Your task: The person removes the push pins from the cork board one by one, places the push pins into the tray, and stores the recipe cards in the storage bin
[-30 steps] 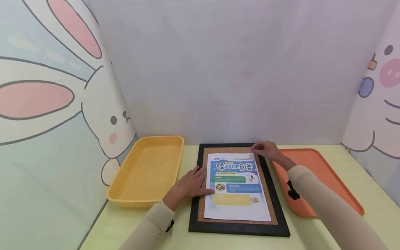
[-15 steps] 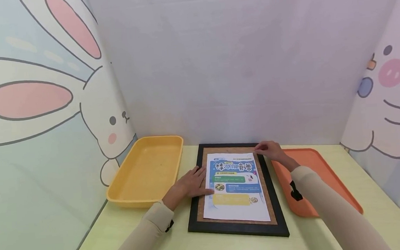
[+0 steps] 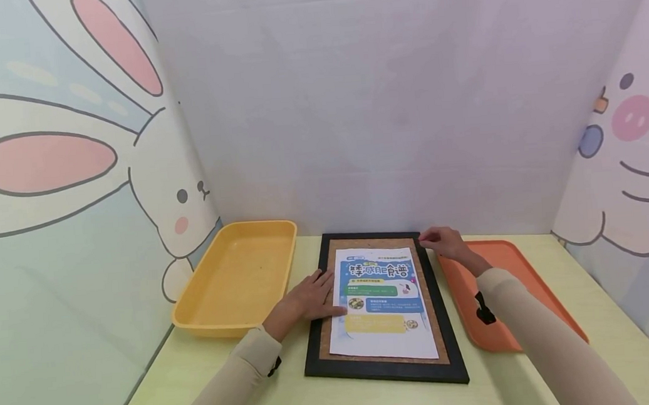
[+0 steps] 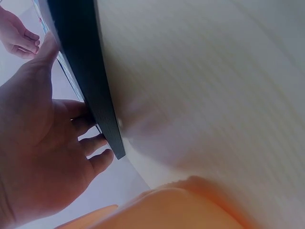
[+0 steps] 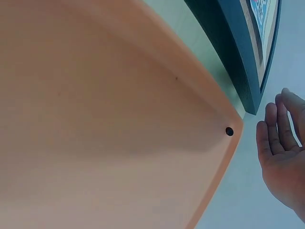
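Note:
A printed sheet [image 3: 391, 342] lies on the brown board [image 3: 442, 351] inside a black frame [image 3: 393, 376]. My left hand [image 3: 308, 298] rests across the frame's left side, its fingers spread and its thumb on the sheet's left edge. In the left wrist view the left hand [image 4: 43, 143] lies against the frame [image 4: 86, 62]. Near the frame's top right corner, my right hand [image 3: 446, 246] has thumb and index finger together, pinching a tiny red thing [image 3: 420, 239], too small to identify. The right wrist view shows the right hand [image 5: 286, 148] beside the frame corner [image 5: 243, 71].
A yellow tray [image 3: 239, 277] stands left of the frame. On the right lies an orange tray [image 3: 503, 259], partly under my right forearm; a dark round spot [image 5: 229, 131] shows near its corner. A pale wall [image 3: 353, 131] rises behind the table [image 3: 293, 399].
My right hand has moved slightly right, away from the sheet's top right corner and over the frame's edge, with the tiny red thing at its fingertips. The left hand has stayed in place.

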The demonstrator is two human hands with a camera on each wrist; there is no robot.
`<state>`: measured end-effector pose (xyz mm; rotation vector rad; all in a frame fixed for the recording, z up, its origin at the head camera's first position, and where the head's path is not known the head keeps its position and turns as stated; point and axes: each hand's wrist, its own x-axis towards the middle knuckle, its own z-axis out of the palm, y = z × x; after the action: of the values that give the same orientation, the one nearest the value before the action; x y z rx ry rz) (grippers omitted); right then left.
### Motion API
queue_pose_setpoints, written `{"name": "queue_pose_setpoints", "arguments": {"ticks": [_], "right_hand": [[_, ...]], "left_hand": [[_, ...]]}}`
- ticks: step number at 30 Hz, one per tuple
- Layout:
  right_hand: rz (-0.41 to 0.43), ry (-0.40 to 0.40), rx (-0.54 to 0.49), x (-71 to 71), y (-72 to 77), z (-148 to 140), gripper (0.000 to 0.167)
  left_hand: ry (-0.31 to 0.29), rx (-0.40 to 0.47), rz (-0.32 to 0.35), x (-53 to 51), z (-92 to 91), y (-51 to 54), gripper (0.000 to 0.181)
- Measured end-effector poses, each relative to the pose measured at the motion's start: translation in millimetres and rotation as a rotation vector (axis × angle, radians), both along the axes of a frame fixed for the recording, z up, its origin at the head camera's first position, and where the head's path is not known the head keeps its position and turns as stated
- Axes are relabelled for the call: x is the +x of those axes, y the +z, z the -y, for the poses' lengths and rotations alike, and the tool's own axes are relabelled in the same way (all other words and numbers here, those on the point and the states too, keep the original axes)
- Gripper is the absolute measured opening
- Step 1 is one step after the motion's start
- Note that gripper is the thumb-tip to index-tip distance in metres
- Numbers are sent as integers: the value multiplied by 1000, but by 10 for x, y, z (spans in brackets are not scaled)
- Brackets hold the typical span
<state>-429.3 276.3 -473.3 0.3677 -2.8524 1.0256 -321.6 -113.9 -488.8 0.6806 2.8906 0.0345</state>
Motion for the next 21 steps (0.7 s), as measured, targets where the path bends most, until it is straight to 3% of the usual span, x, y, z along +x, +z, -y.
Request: {"name": "queue_pose_setpoints", "arguments": {"ticks": [21], "right_hand": [[29, -15, -26, 72, -62, -238, 19]], "left_hand": [[2, -10, -2, -26, 9, -51, 105]]}}
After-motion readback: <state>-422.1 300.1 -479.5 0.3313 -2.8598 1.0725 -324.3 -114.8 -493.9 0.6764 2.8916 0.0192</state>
